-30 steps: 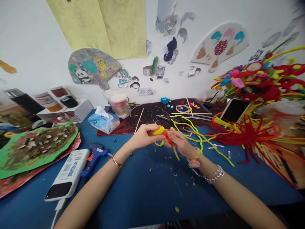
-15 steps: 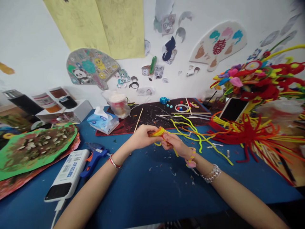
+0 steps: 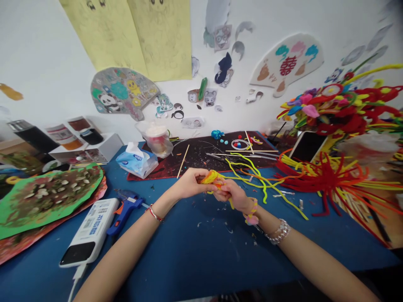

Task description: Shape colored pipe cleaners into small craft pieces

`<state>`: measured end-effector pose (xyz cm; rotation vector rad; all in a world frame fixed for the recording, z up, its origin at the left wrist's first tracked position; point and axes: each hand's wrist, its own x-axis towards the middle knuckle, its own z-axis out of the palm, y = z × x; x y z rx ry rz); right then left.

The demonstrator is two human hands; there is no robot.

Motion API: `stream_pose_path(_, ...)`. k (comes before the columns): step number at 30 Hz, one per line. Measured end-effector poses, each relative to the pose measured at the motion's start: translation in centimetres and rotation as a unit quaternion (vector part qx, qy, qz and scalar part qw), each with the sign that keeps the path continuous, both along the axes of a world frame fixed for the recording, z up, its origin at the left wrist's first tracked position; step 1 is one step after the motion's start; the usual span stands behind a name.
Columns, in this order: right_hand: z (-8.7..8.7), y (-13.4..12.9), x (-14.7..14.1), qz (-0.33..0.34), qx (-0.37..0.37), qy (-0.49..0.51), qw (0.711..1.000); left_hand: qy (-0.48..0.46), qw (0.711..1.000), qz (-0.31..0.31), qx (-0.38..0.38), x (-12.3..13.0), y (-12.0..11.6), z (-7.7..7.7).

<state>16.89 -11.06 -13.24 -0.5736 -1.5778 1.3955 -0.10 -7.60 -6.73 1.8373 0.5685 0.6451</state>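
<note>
Yellow-and-orange piece: the fuzzy bundle is held up between both hands, over the blue table; its finer shape is hidden by the fingers.
Left hand: the thumb and fingers of the left hand are clamped on the piece's left end.
Right hand: the fingers of the right hand are curled together and clamped on its other end, a yellow tip sticking out below.
Wrists: a red-and-silver band is on the left; a pink-and-yellow band and a beaded bracelet are on the right.
Yellow-green stems: several loose stems lie bent just beyond the right hand.
Dark mat: behind the hands, the mat bears a thin wooden stick.
Left side: a blue glue gun lies just beside a white power bank; a tissue pack is farther back.
Right side: red stems spread in front of a tilted phone.
</note>
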Motion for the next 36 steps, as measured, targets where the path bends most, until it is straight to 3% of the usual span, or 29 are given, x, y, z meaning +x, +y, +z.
stream_pose_path(7,0.6,-0.3,0.2,-0.007,0.017,-0.012,1.0,0.017,0.998,-0.056,-0.031,-0.5,0.2,0.5)
stream_pose_path(14,0.1,-0.2,0.3,-0.025,-0.005,0.006,1.0,0.03,0.997,-0.002,0.075,-0.2,-0.1,0.1)
stream_pose_path(19,0.2,-0.2,0.0,-0.024,0.002,0.033,0.999,0.037,0.994,0.028,0.096,-0.1,-0.1,-0.3)
stream_pose_path(27,0.0,0.2,0.0,0.011,-0.012,0.032,0.999,0.037,0.991,0.022,0.124,0.0,-0.5,-0.3)
stream_pose_path(36,-0.5,0.4,-0.2,0.047,-0.01,0.064,0.997,0.04,0.976,0.02,0.214,0.2,-1.2,0.3)
